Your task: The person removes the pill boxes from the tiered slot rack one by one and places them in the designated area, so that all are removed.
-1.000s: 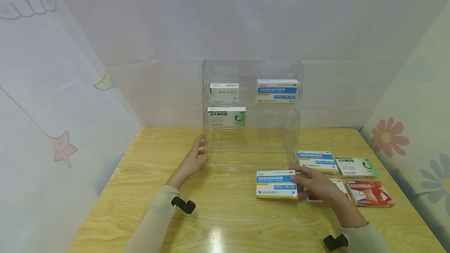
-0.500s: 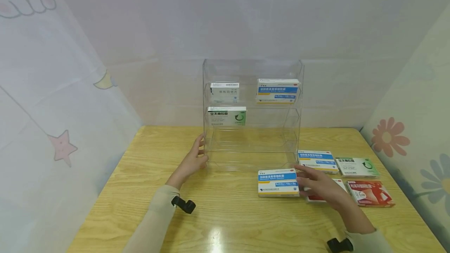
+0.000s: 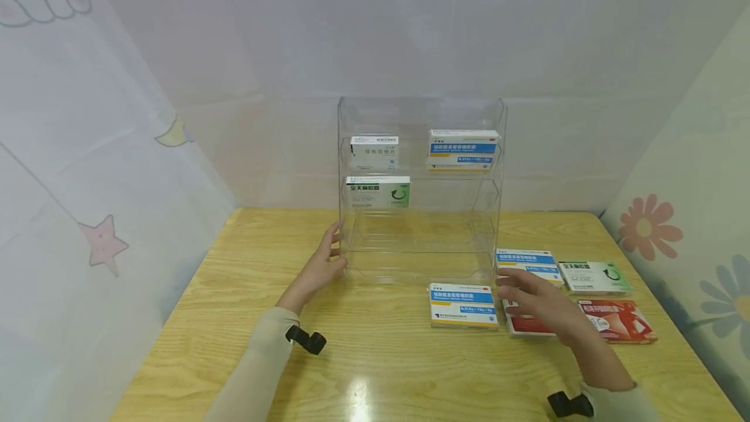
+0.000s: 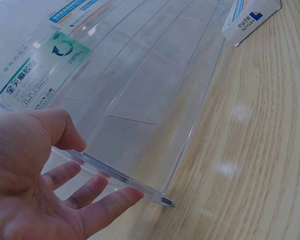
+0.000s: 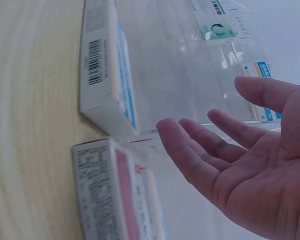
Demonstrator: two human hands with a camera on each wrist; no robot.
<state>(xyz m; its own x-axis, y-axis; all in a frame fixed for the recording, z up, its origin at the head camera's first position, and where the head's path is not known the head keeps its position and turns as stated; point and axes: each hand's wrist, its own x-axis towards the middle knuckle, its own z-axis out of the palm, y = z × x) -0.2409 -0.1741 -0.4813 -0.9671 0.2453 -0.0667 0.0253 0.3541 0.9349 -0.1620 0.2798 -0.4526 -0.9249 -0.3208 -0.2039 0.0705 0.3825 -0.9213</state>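
My left hand (image 3: 318, 270) is at the left side of a clear acrylic display rack (image 3: 422, 266). Its extended fingertips and thumb touch the side panel's edge (image 4: 115, 175). Just in front of the rack's right end, a blue-and-white medicine box (image 3: 463, 306) lies flat on the table. My right hand (image 3: 539, 298) hovers right of that box with spread fingers and nothing in them. Beneath the right hand, a red-and-white medicine box (image 3: 527, 325) is partly covered. The right wrist view shows the blue-and-white box's barcode end (image 5: 95, 62) apart from the fingers.
On the rack stand a white box (image 3: 375, 154), another blue-and-white box (image 3: 463, 150) and a green-and-white box (image 3: 377, 193). Right of the rack lie a third blue-and-white box (image 3: 527, 259), another green-and-white box (image 3: 594, 277) and a red box (image 3: 618, 322). Curtains surround the wooden table (image 3: 375, 370).
My right hand has let go of the blue-and-white box in front of the rack and drawn away to the right. The left hand stays at the rack's side.
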